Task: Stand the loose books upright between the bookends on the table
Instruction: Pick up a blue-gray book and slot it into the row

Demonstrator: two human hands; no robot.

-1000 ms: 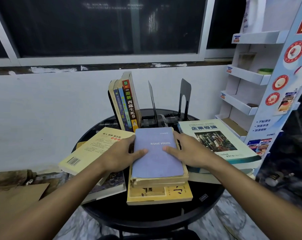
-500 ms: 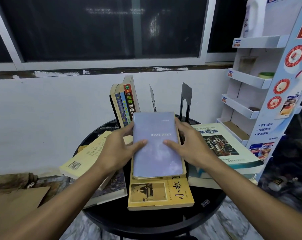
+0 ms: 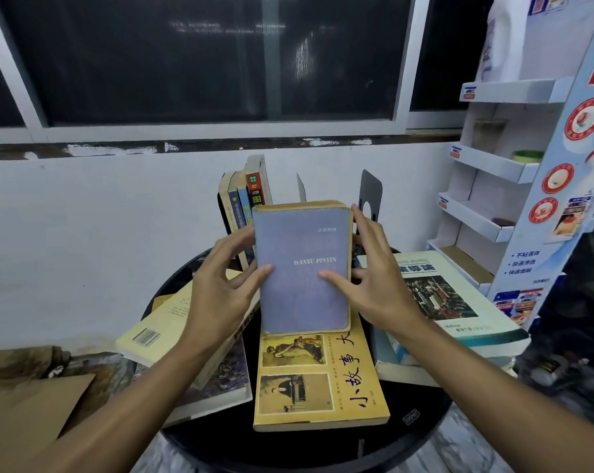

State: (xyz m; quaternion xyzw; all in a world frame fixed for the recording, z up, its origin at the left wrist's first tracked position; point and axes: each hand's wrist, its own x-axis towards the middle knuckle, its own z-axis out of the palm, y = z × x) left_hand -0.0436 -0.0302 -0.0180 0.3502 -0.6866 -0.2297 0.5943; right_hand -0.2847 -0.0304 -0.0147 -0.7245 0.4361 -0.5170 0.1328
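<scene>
I hold a thick blue-covered book (image 3: pixel 300 268) lifted and tilted toward upright above the round black table (image 3: pixel 421 435). My left hand (image 3: pixel 220 285) grips its left edge and my right hand (image 3: pixel 374 278) its right edge, thumbs on the cover. Behind it several books (image 3: pixel 244 196) stand upright at the back left. A thin metal divider (image 3: pixel 300 187) and a dark bookend (image 3: pixel 370 196) rise behind the held book. A yellow book (image 3: pixel 322 380) lies flat below it. A pale yellow book (image 3: pixel 162 322) lies to the left, a white-green book (image 3: pixel 452 302) to the right.
A white cardboard display shelf (image 3: pixel 500 165) stands close on the right. A white wall and dark window are behind the table. Brown cardboard (image 3: pixel 26 407) lies at the lower left. Another dark-covered book (image 3: pixel 227 380) lies under the pale yellow one.
Both hands have lifted the blue book off the yellow book and raised it up and back toward the bookends, tilting it toward upright.
</scene>
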